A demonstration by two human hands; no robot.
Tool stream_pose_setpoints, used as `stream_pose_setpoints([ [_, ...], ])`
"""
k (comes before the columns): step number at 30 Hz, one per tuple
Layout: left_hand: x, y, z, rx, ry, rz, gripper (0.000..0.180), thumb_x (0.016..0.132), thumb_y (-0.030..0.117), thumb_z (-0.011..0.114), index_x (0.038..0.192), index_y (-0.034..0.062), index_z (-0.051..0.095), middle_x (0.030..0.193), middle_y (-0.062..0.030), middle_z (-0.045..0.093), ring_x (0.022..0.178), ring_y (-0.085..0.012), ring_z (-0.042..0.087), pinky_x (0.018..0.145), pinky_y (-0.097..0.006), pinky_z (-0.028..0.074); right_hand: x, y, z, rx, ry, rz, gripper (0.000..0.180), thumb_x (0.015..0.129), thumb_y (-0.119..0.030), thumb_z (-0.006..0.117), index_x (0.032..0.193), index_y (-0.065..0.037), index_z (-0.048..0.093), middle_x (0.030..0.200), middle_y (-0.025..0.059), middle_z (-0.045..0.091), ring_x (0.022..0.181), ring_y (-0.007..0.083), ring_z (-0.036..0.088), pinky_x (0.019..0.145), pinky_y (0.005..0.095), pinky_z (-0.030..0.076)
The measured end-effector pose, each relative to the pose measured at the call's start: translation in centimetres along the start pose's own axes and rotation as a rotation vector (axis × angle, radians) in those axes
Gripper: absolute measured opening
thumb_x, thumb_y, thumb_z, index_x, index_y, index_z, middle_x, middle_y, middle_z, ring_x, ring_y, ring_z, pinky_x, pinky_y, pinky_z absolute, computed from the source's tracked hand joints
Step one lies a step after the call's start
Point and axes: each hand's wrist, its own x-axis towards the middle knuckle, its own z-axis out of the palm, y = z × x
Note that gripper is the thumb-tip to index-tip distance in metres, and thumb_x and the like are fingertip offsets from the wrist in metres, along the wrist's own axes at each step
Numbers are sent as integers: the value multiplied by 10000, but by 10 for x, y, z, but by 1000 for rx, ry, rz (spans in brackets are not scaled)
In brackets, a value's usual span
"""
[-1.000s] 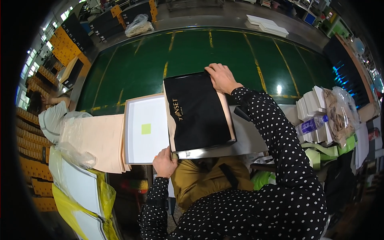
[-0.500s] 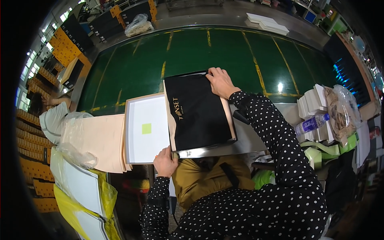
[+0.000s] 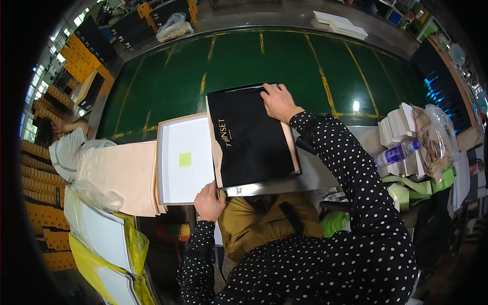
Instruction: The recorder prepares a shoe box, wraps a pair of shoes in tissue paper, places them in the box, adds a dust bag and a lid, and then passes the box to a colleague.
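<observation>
Changes very little over the last second. Keeps the right hand on the far right corner of the black pouch, palm down and fingers spread flat, pressing rather than pinching; sits a touch nearer the corner than a second ago. Keeps the left hand at the near edge, just where the near left corner of the pouch meets the near right corner of the white tray, fingers curled over that edge; cannot tell whether pinching anything or only resting there. Leaves the pouch lying flat, gold lettering up, on a pale pink box whose rim shows as a thin strip along the right and left sides; looks a shade squarer to that rim than half a second ago, so reads as smoothing and aligning, not lifting. Shows the tray touching the pouch's left side, open side up, with a small green square near its middle, unmoved. Shows both resting across the steel edge of the green belt. Further left, a stack of pale pink sheets partly under the tray, and a co-worker beyond. Off to the right, well apart from both hands, white stacked cartons, a water bottle and a clear plastic bag.
</observation>
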Motion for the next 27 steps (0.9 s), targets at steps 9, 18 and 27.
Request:
stream_pose_setpoints([
  [9, 3, -8, -4, -108, -62, -9, 364, 845, 208, 650, 1160, 27, 641, 963, -122, 674, 885, -304, 661, 747, -414, 528, -1, 4, -9, 30, 53, 100, 250, 799, -200, 663, 993, -53, 716, 1206, 106, 606, 1153, 279, 508, 913, 412, 413],
  [18, 17, -37, -128, -1155, 414, -323, 333, 978, 229, 606, 1140, -59, 647, 985, -44, 682, 884, -112, 613, 790, -267, 487, 1, -16, -52, 259, 91, 12, 223, 853, -174, 633, 1015, -45, 717, 1258, 128, 598, 1215, 294, 506, 993, 429, 404],
  [27, 24, -34, -212, -2356, 494, -32, 278, 968, 157, 563, 1163, -39, 593, 1122, -171, 669, 1046, -268, 663, 949, -427, 544, 30, -83, -60, 974, -227, 367, 564, 962, -479, 581, 1219, 23, 602, 1197, 195, 630, 1111, 295, 607, 962, 367, 475],
])
